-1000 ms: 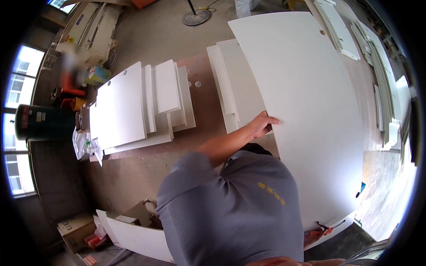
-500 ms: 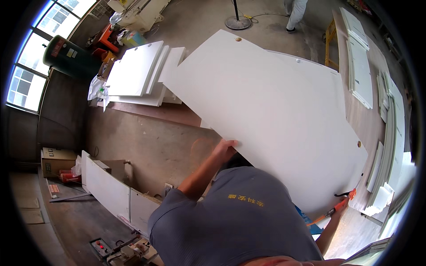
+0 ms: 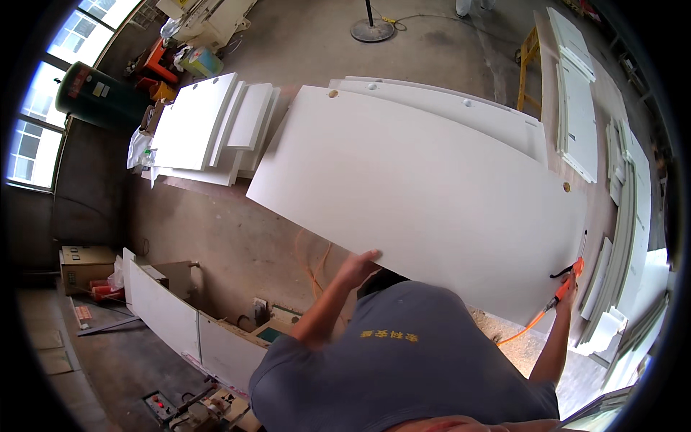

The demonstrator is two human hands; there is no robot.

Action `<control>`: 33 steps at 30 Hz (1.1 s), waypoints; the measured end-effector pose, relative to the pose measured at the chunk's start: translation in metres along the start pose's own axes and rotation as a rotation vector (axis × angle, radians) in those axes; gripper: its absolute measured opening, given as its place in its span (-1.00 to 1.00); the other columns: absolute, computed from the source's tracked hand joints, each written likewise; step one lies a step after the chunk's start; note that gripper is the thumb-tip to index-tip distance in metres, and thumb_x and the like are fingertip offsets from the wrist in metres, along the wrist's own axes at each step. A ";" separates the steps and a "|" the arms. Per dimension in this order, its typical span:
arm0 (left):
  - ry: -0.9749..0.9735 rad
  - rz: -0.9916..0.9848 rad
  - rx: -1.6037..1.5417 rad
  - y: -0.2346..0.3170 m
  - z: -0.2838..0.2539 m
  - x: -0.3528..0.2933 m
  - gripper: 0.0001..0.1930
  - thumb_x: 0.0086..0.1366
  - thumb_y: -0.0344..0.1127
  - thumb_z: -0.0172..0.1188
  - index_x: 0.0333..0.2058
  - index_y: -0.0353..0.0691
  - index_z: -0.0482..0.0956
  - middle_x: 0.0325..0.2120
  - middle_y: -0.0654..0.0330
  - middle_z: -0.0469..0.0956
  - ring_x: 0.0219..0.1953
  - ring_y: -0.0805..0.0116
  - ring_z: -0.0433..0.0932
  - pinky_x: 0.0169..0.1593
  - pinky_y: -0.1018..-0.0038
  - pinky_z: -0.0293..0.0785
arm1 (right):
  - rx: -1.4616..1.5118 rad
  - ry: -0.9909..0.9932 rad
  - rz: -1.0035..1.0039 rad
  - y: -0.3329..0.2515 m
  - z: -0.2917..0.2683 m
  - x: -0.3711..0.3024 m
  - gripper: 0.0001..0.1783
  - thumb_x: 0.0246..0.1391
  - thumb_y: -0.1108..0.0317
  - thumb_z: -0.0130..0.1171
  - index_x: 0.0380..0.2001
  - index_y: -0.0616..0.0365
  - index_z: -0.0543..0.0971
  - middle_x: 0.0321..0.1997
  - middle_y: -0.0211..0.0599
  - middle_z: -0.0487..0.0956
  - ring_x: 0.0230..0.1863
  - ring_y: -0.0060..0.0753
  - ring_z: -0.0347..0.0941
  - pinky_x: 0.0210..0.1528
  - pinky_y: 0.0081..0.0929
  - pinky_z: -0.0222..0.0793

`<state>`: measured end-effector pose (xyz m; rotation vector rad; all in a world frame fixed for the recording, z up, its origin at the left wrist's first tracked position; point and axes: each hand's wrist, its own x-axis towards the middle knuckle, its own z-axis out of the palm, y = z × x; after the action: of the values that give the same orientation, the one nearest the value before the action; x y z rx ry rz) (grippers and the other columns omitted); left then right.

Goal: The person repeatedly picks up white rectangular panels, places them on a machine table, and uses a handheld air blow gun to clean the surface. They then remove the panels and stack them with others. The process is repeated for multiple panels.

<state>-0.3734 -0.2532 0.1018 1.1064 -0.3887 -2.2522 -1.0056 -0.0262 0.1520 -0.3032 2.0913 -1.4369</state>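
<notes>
A large white panel (image 3: pixel 417 194) with round holes near two corners lies tilted across the view in front of me. My left hand (image 3: pixel 360 268) grips its near edge, thumb on top and the other fingers hidden below. At the panel's right end, my right hand (image 3: pixel 568 285) is closed around an orange air blow gun (image 3: pixel 578 268) with a black lever and a thin nozzle. From the gun an orange hose (image 3: pixel 524 331) runs down past the panel's near edge. Other white panels (image 3: pixel 497 126) lie just beyond the large one.
White boards (image 3: pixel 198 122) are stacked at the left, near a dark green tank (image 3: pixel 101 93). More panels (image 3: pixel 579 119) lie on the right-hand table. A yellow ladder-like frame (image 3: pixel 529 68) and a round stand base (image 3: pixel 372 30) stand beyond. A white-sided machine (image 3: pixel 165 299) is at lower left.
The large panel has turned and come down, its far left corner swinging nearer and to the left. My right hand with the blow gun has moved farther from me. The view has shifted slightly.
</notes>
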 end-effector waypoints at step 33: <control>0.805 0.420 0.299 0.086 -0.037 0.097 -0.57 0.21 -0.13 0.24 -0.28 -0.51 0.49 -0.52 0.02 0.53 -0.63 0.24 0.55 -0.61 0.42 0.48 | 0.044 -0.271 0.166 0.001 0.075 0.154 -0.54 0.11 -0.15 0.15 -0.62 -0.08 0.36 -0.61 -0.66 0.20 -0.60 -0.69 0.10 -0.54 -0.64 -0.02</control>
<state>-0.3578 -0.3808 0.0616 1.7716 -0.5511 -1.2715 -1.0872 -0.1592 0.0809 -0.2821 1.8204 -1.2661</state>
